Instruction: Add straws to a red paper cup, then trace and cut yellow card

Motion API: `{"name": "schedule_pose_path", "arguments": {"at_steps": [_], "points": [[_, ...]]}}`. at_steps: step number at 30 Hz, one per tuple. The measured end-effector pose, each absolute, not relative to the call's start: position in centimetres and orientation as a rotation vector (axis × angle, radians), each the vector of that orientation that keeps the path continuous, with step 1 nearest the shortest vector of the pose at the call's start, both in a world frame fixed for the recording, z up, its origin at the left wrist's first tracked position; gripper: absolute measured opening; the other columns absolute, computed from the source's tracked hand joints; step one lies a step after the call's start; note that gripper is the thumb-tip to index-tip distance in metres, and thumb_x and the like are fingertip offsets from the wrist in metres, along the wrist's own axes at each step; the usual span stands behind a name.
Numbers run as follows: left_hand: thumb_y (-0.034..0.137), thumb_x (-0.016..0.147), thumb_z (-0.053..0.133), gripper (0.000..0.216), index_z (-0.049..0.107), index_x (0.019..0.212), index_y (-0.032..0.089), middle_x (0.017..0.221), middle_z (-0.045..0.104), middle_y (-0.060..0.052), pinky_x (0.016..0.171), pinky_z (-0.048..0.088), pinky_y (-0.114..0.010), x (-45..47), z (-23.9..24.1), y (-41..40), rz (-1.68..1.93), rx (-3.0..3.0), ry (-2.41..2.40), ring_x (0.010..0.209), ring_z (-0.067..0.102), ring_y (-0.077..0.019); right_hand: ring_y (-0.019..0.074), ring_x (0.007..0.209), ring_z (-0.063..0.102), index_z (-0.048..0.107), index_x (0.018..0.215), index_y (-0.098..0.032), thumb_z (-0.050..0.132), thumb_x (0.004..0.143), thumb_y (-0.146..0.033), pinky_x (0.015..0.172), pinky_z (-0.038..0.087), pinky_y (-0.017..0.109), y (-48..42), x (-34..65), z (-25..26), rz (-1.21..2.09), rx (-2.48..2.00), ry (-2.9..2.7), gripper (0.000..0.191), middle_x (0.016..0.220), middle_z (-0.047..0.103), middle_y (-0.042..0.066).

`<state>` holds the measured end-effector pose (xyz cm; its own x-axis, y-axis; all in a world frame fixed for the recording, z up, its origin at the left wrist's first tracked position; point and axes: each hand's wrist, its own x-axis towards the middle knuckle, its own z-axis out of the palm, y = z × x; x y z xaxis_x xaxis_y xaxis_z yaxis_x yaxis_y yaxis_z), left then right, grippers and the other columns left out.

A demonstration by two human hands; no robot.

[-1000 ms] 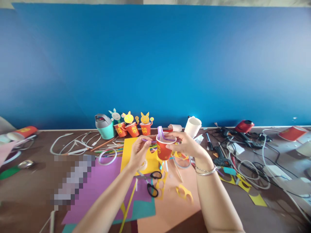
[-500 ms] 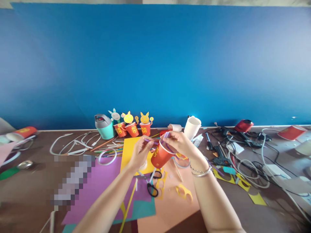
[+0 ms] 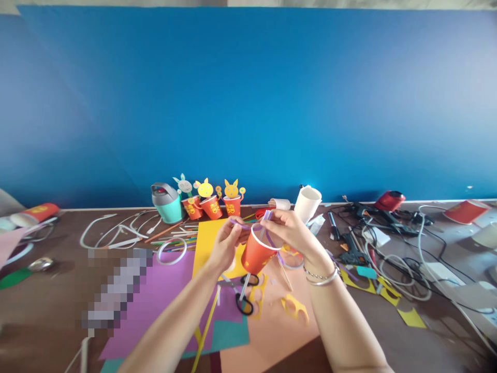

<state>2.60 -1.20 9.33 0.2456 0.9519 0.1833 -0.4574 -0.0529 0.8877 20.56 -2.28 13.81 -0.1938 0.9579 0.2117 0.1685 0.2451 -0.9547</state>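
Observation:
A red paper cup hangs tilted in the air between my two hands, above the coloured paper sheets. A purple paper strip runs across its rim. My left hand pinches the strip's left end beside the cup. My right hand, a bracelet on its wrist, grips the cup's rim and the strip's other end. A thin white stick pokes out under the cup.
Black scissors and yellow cut-outs lie on purple, yellow and peach paper below. Three decorated red cups, a teal bottle and a white mug stand at the blue wall. Glue gun and tangled cables lie to the right.
The cup went from upright to tilted, its bottom swinging left and down. Both hands shifted slightly along with it and still hold the strip.

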Motion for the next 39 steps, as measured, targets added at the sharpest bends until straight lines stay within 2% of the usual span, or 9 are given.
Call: {"name": "schedule_pose_path", "arguments": {"at_steps": [2, 5, 8, 14, 18, 24, 30, 36, 39], "points": [[0.044, 0.064, 0.08, 0.041, 0.062, 0.091, 0.02, 0.083, 0.068, -0.003, 0.068, 0.049, -0.027, 2.6, 9.1, -1.1, 1.242, 1.1, 0.561, 0.075, 0.064, -0.0161, 0.0179, 0.071, 0.062, 0.067, 0.085, -0.015, 0.065, 0.079, -0.046, 0.061, 0.048, 0.028, -2.3, 20.4, 13.8, 1.054, -1.096, -1.539, 0.031, 0.077, 0.068, 0.005], [0.036, 0.067, 0.079, 0.027, 0.069, 0.086, 0.02, 0.091, 0.07, -0.005, 0.075, 0.049, -0.029, 2.7, 8.9, -0.9, 1.266, 1.159, 0.607, 0.083, 0.064, -0.0183, 0.0192, 0.073, 0.064, 0.069, 0.09, -0.015, 0.066, 0.078, -0.045, 0.064, 0.049, 0.029, -2.4, 20.1, 13.9, 1.021, -1.12, -1.532, 0.032, 0.08, 0.07, 0.006], [0.035, 0.07, 0.077, 0.019, 0.071, 0.08, 0.02, 0.088, 0.068, -0.004, 0.074, 0.049, -0.028, 2.8, 8.9, -0.9, 1.35, 1.199, 0.658, 0.081, 0.062, -0.0163, 0.0194, 0.076, 0.064, 0.069, 0.087, -0.015, 0.067, 0.078, -0.043, 0.066, 0.049, 0.029, -2.7, 19.5, 14.1, 0.949, -1.144, -1.544, 0.03, 0.082, 0.07, 0.006], [0.036, 0.073, 0.075, 0.02, 0.07, 0.079, 0.018, 0.083, 0.066, -0.005, 0.077, 0.049, -0.028, 3.2, 8.5, -1.1, 1.518, 1.33, 0.724, 0.082, 0.062, -0.0172, 0.0204, 0.081, 0.063, 0.068, 0.081, -0.015, 0.064, 0.08, -0.039, 0.07, 0.048, 0.029, -3.0, 18.4, 14.1, 0.809, -1.16, -1.502, 0.024, 0.083, 0.069, 0.006], [0.039, 0.076, 0.072, 0.024, 0.068, 0.081, 0.017, 0.081, 0.068, -0.005, 0.074, 0.049, -0.029, 3.5, 8.5, -1.5, 1.529, 1.347, 0.745, 0.078, 0.063, -0.0174, 0.0198, 0.078, 0.063, 0.067, 0.083, -0.014, 0.062, 0.082, -0.036, 0.067, 0.048, 0.028, -3.0, 18.8, 14.3, 0.881, -1.158, -1.6, 0.023, 0.082, 0.069, 0.006], [0.043, 0.075, 0.072, 0.028, 0.069, 0.083, 0.017, 0.081, 0.07, -0.004, 0.074, 0.046, -0.027, 3.6, 8.5, -1.6, 1.284, 1.205, 0.608, 0.076, 0.061, -0.0154, 0.0179, 0.075, 0.062, 0.067, 0.086, -0.016, 0.058, 0.085, -0.032, 0.066, 0.047, 0.028, -2.9, 20.2, 14.4, 0.883, -1.146, -1.804, 0.019, 0.08, 0.068, 0.005], [0.045, 0.076, 0.071, 0.037, 0.072, 0.101, 0.017, 0.093, 0.072, -0.008, 0.085, 0.043, -0.031, 3.1, 8.6, -1.3, 0.889, 1.149, 0.533, 0.095, 0.062, -0.0227, 0.0174, 0.081, 0.062, 0.066, 0.08, -0.017, 0.059, 0.085, -0.028, 0.073, 0.047, 0.029, -2.7, 20.9, 14.3, 0.791, -1.089, -2.034, 0.014, 0.09, 0.067, 0.005], [0.044, 0.075, 0.072, 0.038, 0.071, 0.104, 0.02, 0.102, 0.071, -0.008, 0.088, 0.042, -0.032, 3.0, 8.0, -1.2, 0.867, 1.145, 0.518, 0.101, 0.061, -0.0236, 0.0186, 0.082, 0.063, 0.068, 0.085, -0.017, 0.063, 0.083, -0.03, 0.074, 0.049, 0.031, -2.3, 21.3, 13.7, 0.913, -1.053, -2.024, 0.014, 0.09, 0.068, 0.005], [0.045, 0.069, 0.077, 0.049, 0.067, 0.111, 0.022, 0.111, 0.068, -0.008, 0.088, 0.044, -0.032, 3.0, 7.7, -1.5, 0.877, 1.134, 0.391, 0.107, 0.06, -0.0255, 0.0189, 0.083, 0.063, 0.069, 0.082, -0.017, 0.065, 0.081, -0.036, 0.074, 0.048, 0.031, -2.3, 20.9, 13.8, 0.914, -1.051, -1.883, 0.019, 0.09, 0.068, 0.006]]}}
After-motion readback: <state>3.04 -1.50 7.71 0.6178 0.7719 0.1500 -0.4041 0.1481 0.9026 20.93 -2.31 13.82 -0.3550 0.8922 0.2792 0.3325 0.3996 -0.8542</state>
